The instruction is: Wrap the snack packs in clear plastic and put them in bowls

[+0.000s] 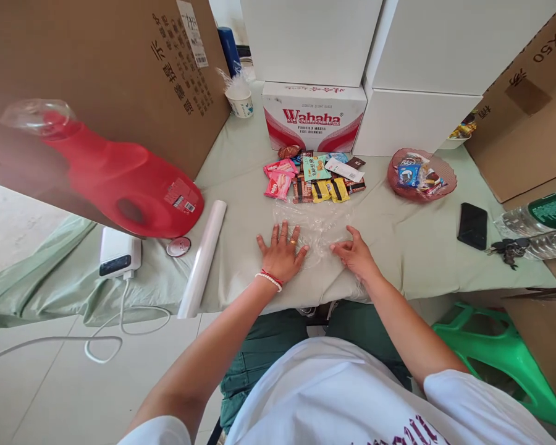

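A thin, wrinkled sheet of clear plastic film [322, 232] lies on the cloth-covered table in front of me. My left hand [282, 253] rests flat, fingers spread, on the left part of the film. Over at the film's right edge is my right hand [354, 252], with two fingers apart and the others partly curled; I see nothing held in it. Just beyond the film is a cluster of small wrapped snacks, among them pink packets [278, 184], yellow packets [330, 190], a pale green packet [315, 167] and a white packet [345, 169].
A white roll [202, 259] lies to the left, near a large red bottle [130, 179] and a white power bank [119, 252] with its cable. A Wahaba carton [314, 117] stands behind the snacks. Rightward are a pink bowl [449, 179] of snacks, a phone [472, 225] and plastic bottles [553, 210].
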A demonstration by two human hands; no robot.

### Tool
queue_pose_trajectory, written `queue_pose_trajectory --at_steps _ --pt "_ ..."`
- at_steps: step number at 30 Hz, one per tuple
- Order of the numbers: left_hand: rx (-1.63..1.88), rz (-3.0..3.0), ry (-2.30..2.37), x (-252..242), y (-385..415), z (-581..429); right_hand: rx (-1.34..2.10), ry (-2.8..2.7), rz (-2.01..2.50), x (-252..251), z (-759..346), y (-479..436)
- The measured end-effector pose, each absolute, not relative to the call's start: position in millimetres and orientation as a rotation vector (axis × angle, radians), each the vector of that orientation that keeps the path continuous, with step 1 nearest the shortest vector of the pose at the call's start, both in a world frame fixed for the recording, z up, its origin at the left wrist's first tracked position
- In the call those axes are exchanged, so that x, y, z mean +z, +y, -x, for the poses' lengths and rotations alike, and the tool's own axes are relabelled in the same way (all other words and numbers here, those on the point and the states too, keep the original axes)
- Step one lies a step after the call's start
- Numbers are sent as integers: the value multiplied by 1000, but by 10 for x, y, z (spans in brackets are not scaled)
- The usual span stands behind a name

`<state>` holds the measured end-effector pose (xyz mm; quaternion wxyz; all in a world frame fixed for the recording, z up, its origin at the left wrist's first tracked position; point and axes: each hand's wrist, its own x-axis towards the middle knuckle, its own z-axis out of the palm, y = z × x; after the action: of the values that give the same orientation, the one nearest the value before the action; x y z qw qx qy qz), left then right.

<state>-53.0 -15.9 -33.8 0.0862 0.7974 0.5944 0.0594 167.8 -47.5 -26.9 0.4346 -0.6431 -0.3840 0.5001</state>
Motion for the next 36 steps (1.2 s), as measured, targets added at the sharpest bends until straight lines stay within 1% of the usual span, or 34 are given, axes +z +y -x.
queue_pose_trajectory --at_steps 4,6,9,13,17,19,23,25,31,36 --pt "178 -2362 1779 -357 -195 620 1374 -842 1517 -218 -1805 -433" --pt "194 -2356 1788 -394 -210 663 1383 -789 1507 -188 -1942 -464" --pt "207 -2350 1807 -450 -219 692 1290 -781 1602 -192 -2081 -576" --pt "203 -2378 1811 -476 -218 683 1141 -970 1808 -269 -1969 -710" --pt "191 -2396 1809 -462 -217 673 1027 -1020 1803 -311 -1687 -635" --pt "183 -2395 1814 -456 -220 672 1086 -915 1703 -295 -1607 -564" --pt "163 -2405 1820 -455 -231 678 1368 -646 1485 -212 -1684 -525" --pt "154 -2414 1816 -453 -233 685 1445 -566 1423 -160 -1798 -557" --pt "149 -2425 1791 -428 -231 699 1391 -508 1403 -72 -1981 -682" --pt "122 -2448 1762 -401 -249 707 1368 -583 1592 -143 -1994 -804"
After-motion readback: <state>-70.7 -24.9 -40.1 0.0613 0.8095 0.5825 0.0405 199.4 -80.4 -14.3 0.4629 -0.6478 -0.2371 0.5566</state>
